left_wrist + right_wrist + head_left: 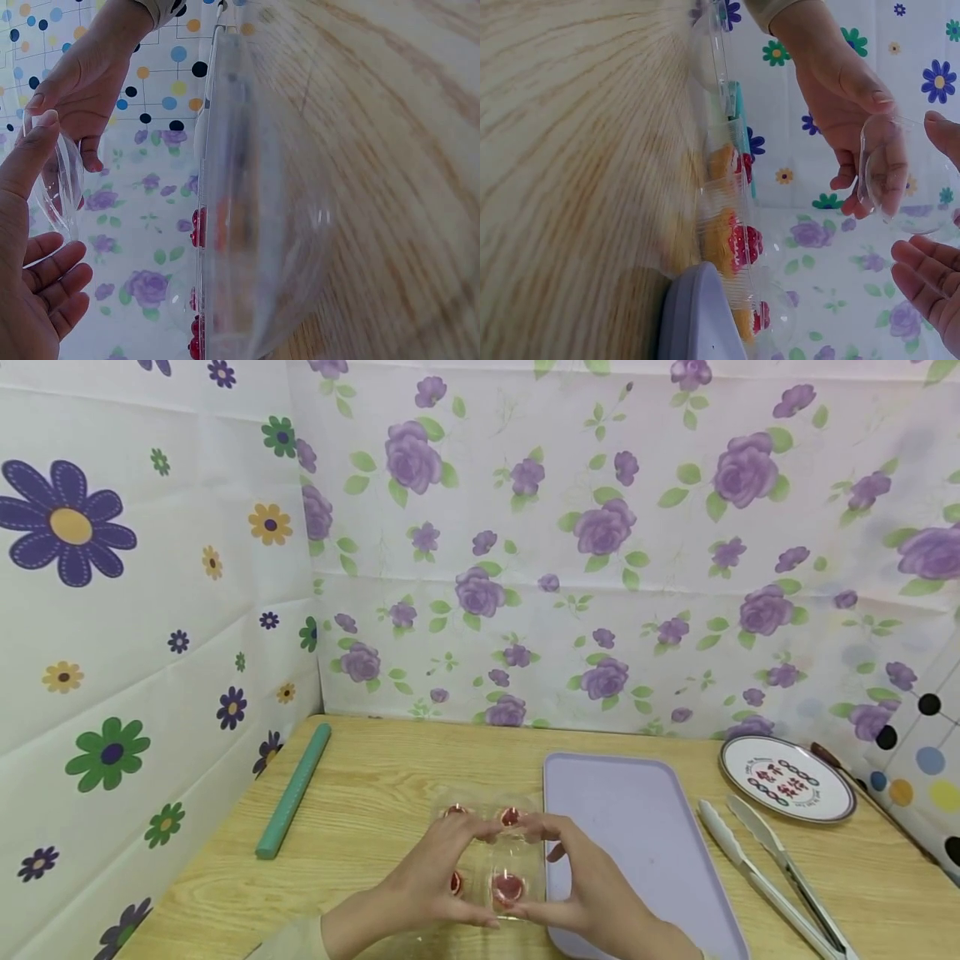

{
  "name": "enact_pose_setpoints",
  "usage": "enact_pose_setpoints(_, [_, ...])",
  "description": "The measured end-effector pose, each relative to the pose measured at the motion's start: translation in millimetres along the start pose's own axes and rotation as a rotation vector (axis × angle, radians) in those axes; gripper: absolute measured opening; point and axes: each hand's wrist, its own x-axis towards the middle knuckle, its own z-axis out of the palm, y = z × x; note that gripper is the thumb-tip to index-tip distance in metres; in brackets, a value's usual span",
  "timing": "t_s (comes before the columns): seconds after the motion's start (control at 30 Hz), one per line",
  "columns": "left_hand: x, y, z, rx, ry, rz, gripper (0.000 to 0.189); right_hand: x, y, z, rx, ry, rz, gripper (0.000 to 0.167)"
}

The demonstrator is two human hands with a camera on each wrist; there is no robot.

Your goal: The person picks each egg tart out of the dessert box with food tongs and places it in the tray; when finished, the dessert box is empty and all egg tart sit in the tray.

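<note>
Seemingly partway: beside the lilac tray (626, 810) sits the clear container (742, 289); above it, left hand (427, 872) and right hand (596, 878) pinch a lid (922, 184), still unseated; of the red-topped cakes (731, 244) inside, back ones look covered.

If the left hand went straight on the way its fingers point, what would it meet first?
First the clear plastic dome, which the left hand already holds; past it, probably the right hand on the dome's other side, though exact depth is unclear.
</note>
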Motion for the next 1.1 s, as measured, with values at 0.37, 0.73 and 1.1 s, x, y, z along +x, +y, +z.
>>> enact_pose_setpoints(0.37, [-2.5,7.1,-2.0,-0.071,-0.002,-0.024,0.077,-10.0,3.5,-7.5,0.084,-0.042,-0.052,0.079])
enact_pose_setpoints(0.73, [-8.3,14.9,-9.3,-0.021,-0.011,0.038,0.08,-21.0,8.0,-15.7,0.131,-0.13,-0.099,0.084])
enact_pose_setpoints(1.1, [-16.5,13.2,-5.8,0.087,0.003,0.172,0.078,-37.9,13.7,-14.7,0.104,-0.229,-0.01,0.073])
